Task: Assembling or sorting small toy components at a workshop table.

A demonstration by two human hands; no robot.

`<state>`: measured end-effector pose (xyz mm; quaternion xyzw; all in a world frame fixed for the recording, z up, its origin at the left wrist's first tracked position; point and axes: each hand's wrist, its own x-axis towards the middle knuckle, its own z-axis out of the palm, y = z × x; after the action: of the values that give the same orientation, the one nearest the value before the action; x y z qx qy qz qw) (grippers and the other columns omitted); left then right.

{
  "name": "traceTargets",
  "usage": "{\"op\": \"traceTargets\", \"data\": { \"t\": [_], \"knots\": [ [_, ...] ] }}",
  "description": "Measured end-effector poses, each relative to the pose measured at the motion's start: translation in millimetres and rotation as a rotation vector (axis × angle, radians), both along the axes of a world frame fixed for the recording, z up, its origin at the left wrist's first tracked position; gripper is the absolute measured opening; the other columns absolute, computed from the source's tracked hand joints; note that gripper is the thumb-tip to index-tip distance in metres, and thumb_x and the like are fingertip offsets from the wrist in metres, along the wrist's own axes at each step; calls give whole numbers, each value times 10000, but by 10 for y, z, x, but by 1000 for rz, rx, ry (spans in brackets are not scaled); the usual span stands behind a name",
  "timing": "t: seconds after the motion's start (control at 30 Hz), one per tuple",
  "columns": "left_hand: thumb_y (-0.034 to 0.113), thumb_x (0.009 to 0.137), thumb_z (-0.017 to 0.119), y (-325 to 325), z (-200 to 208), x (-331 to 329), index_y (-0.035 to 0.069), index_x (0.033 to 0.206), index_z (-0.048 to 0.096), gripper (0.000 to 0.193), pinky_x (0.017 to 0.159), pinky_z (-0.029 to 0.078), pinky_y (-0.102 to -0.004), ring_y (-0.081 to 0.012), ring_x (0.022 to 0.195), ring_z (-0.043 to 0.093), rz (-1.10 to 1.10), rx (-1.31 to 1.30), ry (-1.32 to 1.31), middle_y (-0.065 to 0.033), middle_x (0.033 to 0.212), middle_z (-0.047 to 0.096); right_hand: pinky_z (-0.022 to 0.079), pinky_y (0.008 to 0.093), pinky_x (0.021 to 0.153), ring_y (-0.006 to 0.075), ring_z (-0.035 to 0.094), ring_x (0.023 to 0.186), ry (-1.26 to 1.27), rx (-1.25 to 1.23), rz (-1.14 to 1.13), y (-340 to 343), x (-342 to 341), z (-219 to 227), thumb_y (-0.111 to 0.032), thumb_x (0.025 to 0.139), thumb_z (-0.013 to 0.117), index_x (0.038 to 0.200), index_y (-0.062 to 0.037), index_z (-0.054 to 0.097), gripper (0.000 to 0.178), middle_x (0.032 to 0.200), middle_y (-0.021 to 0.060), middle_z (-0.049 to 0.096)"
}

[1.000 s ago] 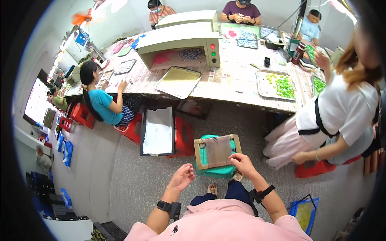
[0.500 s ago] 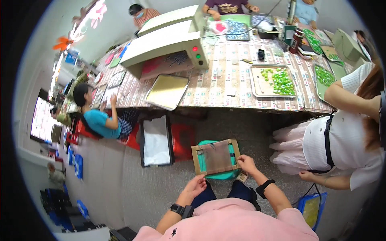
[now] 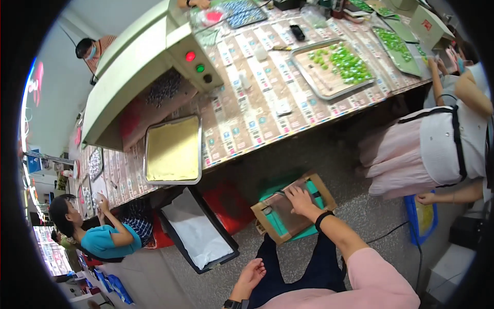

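Note:
My right hand (image 3: pixel 302 202) lies palm down on a brownish translucent sheet (image 3: pixel 297 220), fingers stretched toward its far edge. A cardboard frame (image 3: pixel 322 192) surrounds the sheet and rests tilted on a green stool (image 3: pixel 274 220) in front of my knees. My left hand (image 3: pixel 251 273) hangs near my left thigh, apart from the frame, its fingers loosely curled with nothing visible in them. To the left of the frame, a black tray (image 3: pixel 172 226) lined with white paper (image 3: pixel 198 226) sits partly over a red stool (image 3: pixel 226 203).
A long table (image 3: pixel 226 136) with patterned covering spans the far side. It bears a cream machine (image 3: pixel 128 77), a tray with a yellow sheet (image 3: pixel 175 149) and a tray of green pieces (image 3: pixel 329 92). Co-workers are at left (image 3: pixel 110 234) and right (image 3: pixel 437 149); a cable (image 3: pixel 388 238) crosses the floor.
My right hand has moved from the frame's right edge onto the sheet. My left hand has drawn back from the frame's near left corner. The view has turned and shifted.

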<state>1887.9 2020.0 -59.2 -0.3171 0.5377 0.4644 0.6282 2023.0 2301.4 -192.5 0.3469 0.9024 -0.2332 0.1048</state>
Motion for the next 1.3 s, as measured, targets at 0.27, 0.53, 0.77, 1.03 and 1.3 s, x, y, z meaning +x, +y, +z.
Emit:
{"op": "traceTargets", "data": {
  "t": [0.27, 0.53, 0.77, 1.03, 1.3],
  "knots": [
    [131, 840, 544, -687, -96, -1051, 89, 873, 550, 54, 630, 483, -274, -137, 670, 563, 27, 13, 2, -28, 758, 572, 250, 450, 987, 265, 415, 1130, -466, -81, 79, 345, -738, -225, -430, 401, 818, 1128, -154, 487, 845, 1157, 80, 494],
    [156, 809, 604, -865, 280, -915, 119, 820, 550, 66, 546, 429, -217, -109, 642, 530, 108, 53, 41, 5, 710, 549, 229, 466, 1007, 324, 350, 1189, -432, 29, -70, 69, 50, -309, -403, 398, 829, 1281, -209, 348, 1024, 1212, 122, 433],
    [73, 833, 558, -736, 256, -570, 72, 1210, 401, 408, 793, 395, -221, -105, 911, 457, -80, 45, 112, -10, 977, 447, 327, 448, 957, 344, 194, 1291, -475, 42, -289, 25, 661, -394, -416, 533, 786, 1351, -160, 226, 1024, 1391, 184, 211],
    [147, 822, 578, -326, 97, -329, 107, 828, 572, 41, 603, 466, -268, -126, 642, 538, -51, 213, 104, -14, 716, 554, 362, 426, 929, 353, 362, 1168, -92, -55, -444, -327, 1011, -69, -340, 699, 663, 1223, -49, 412, 650, 1290, 201, 348],
    [177, 813, 591, -300, 311, -35, 110, 812, 567, 70, 586, 440, -243, -99, 617, 510, -165, 275, 75, 10, 703, 546, 407, 434, 868, 342, 525, 1027, -175, -458, -283, -1735, 2124, 329, -355, 806, 526, 1064, -67, 586, 391, 1073, 197, 569]
  ]
}}
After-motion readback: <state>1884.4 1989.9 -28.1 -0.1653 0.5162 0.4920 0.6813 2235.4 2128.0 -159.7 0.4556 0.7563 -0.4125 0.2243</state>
